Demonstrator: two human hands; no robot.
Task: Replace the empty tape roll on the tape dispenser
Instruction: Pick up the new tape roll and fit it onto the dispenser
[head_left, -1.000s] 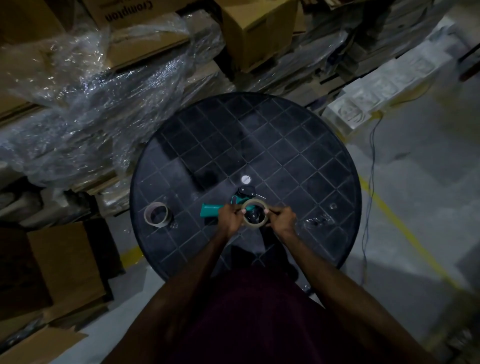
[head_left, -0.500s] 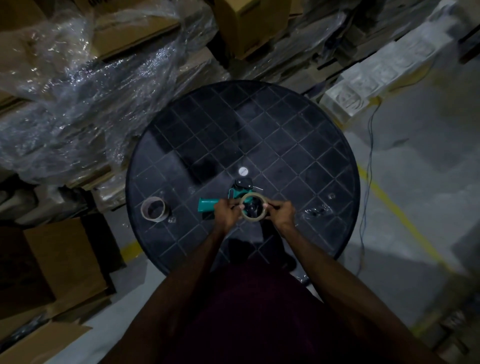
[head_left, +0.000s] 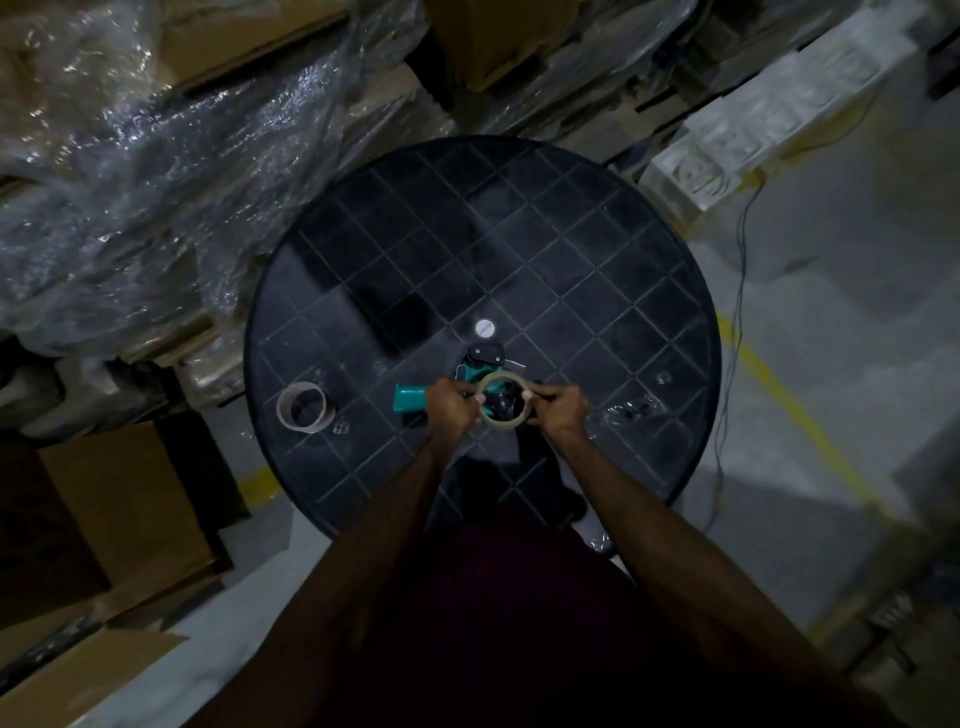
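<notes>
little changed since a second ago: both hands, left (head_left: 453, 410) and right (head_left: 561, 414), still pinching the tape roll (head_left: 505, 400) over the teal tape dispenser (head_left: 470, 387); not yet seated.

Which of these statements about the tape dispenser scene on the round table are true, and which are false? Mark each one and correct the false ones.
1. Both hands hold the tape ring over the dispenser. True: the left hand and right hand pinch it from opposite sides.
2. The tape dispenser is red. False: its body is teal green.
3. A second roll stands on the table to the left of the hands. True.
4. The table is square and white. False: it is round and black with a grid pattern.
5. The second roll is touching the dispenser. False: it stands apart from it.
</notes>
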